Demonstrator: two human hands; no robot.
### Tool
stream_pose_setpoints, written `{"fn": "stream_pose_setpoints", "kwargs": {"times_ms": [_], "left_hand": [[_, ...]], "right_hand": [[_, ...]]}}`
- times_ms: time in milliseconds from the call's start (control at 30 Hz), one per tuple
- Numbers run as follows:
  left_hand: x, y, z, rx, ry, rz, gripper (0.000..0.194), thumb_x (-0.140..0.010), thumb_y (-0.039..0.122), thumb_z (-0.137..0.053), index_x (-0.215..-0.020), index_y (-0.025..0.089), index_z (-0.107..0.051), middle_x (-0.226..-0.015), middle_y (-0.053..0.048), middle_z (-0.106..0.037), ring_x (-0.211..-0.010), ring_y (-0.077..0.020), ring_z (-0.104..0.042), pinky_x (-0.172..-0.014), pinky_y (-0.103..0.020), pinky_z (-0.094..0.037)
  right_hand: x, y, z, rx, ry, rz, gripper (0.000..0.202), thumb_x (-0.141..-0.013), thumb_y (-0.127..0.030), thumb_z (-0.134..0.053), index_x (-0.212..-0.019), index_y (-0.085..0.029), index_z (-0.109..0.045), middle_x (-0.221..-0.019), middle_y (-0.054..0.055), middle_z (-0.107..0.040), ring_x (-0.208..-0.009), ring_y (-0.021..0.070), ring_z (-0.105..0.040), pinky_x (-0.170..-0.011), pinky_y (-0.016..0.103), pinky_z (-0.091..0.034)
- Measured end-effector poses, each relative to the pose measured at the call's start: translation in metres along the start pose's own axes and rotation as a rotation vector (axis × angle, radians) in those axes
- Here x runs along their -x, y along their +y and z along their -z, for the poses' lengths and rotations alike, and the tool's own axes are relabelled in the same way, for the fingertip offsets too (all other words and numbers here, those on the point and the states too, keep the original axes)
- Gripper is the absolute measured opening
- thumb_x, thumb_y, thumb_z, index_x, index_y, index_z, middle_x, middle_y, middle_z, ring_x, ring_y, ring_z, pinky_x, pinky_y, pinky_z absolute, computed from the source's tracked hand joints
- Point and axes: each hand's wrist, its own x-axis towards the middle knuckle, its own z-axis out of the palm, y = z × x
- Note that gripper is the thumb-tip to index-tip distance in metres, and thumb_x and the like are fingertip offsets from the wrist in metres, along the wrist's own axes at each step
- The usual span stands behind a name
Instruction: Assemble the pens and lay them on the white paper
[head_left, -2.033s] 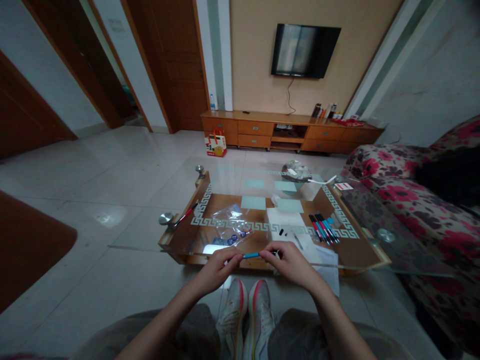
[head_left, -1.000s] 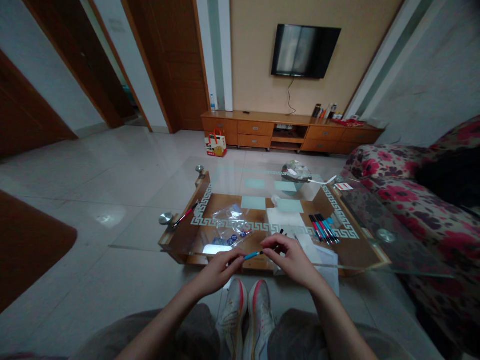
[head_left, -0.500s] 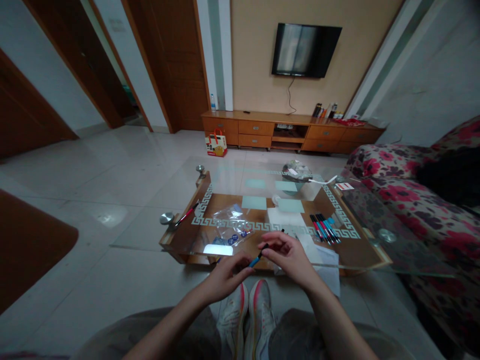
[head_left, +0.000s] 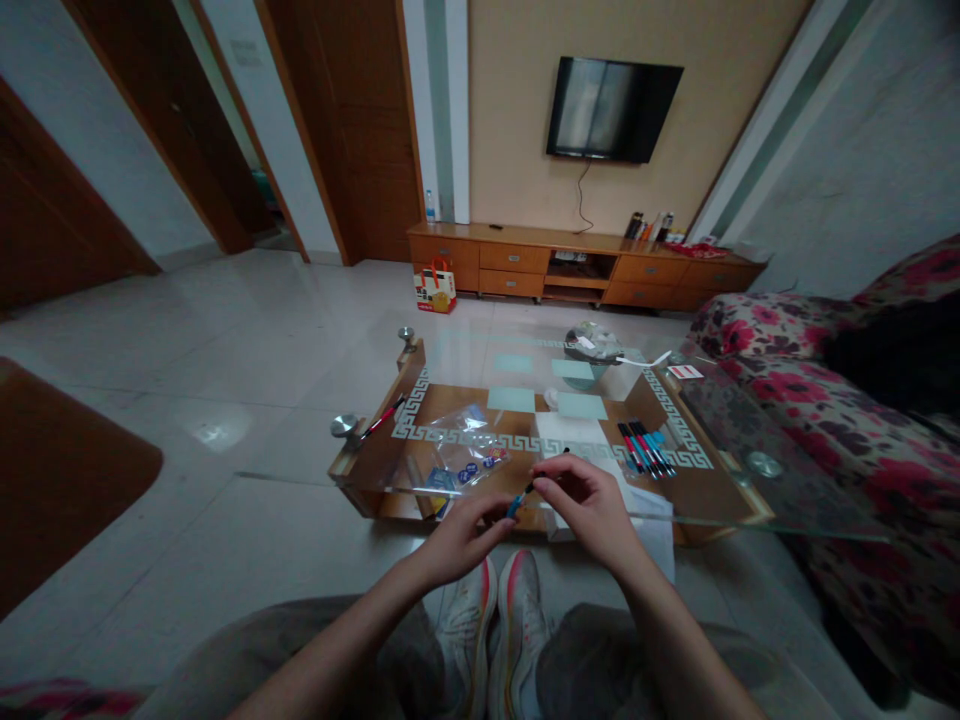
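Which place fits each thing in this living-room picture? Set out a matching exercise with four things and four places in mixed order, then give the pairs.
Things:
1. blue pen
2. row of pens
3. television
4. paper bag

Places:
A. on the wall
B. on the floor by the wooden cabinet
C. between the left hand and right hand
D. on the glass table, right part

Pairs: 1-C, 2-D, 3-A, 4-B

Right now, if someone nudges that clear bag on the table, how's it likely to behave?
The bag looks thin and crinkled, so probably floppy and light. It lies on the smooth glass table, so it would likely slide rather than tip. The small blue pieces inside might shift about.
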Motion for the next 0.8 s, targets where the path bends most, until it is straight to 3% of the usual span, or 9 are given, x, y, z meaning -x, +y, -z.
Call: {"fn": "stream_pose_setpoints", "kwargs": {"times_ms": [200, 533, 667, 800], "left_hand": [[0.0, 0.001, -0.001, 0.006, -0.003, -0.007, 0.026, -0.098, 0.037, -0.054, -0.113, 0.02, -0.067, -0.099, -0.005, -0.072, -0.088, -0.0168, -0.065, -0.078, -0.026, -0.051], [0.001, 0.0, 0.0, 0.025, -0.004, 0.03, 0.03, -0.097, 0.039, -0.054, -0.114, 0.019, -0.067, -0.101, -0.007, -0.071, -0.091, -0.018, -0.065, -0.078, -0.027, -0.052], [0.001, -0.003, -0.002, 0.053, 0.007, 0.056, 0.032, -0.097, 0.042, -0.054, -0.114, 0.018, -0.066, -0.098, -0.007, -0.071, -0.088, -0.0179, -0.065, -0.075, -0.026, -0.053], [0.001, -0.007, -0.002, 0.075, 0.02, 0.058, 0.032, -0.096, 0.043, -0.054, -0.113, 0.018, -0.066, -0.097, -0.007, -0.07, -0.086, -0.0176, -0.065, -0.074, -0.027, -0.054]], "right_hand": [[0.001, 0.0, 0.004, 0.005, 0.133, -0.001, 0.022, -0.083, -0.04, -0.075, -0.095, -0.021, -0.072, -0.09, 0.005, -0.073, -0.081, 0.0189, -0.067, -0.075, 0.031, -0.054], [-0.001, -0.001, 0.013, -0.039, 0.179, -0.037, 0.029, -0.082, -0.045, -0.075, -0.097, -0.02, -0.07, -0.089, 0.006, -0.072, -0.078, 0.0194, -0.067, -0.073, 0.032, -0.054], [-0.007, 0.007, 0.038, -0.026, 0.301, -0.008, 0.028, -0.084, -0.043, -0.074, -0.1, -0.021, -0.069, -0.088, 0.006, -0.071, -0.078, 0.0191, -0.067, -0.073, 0.033, -0.055], [-0.018, 0.037, 0.075, 0.188, 0.5, 0.052, 0.036, -0.082, -0.05, -0.071, -0.101, -0.019, -0.07, -0.096, 0.01, -0.072, -0.082, 0.0223, -0.067, -0.072, 0.036, -0.056]]}}
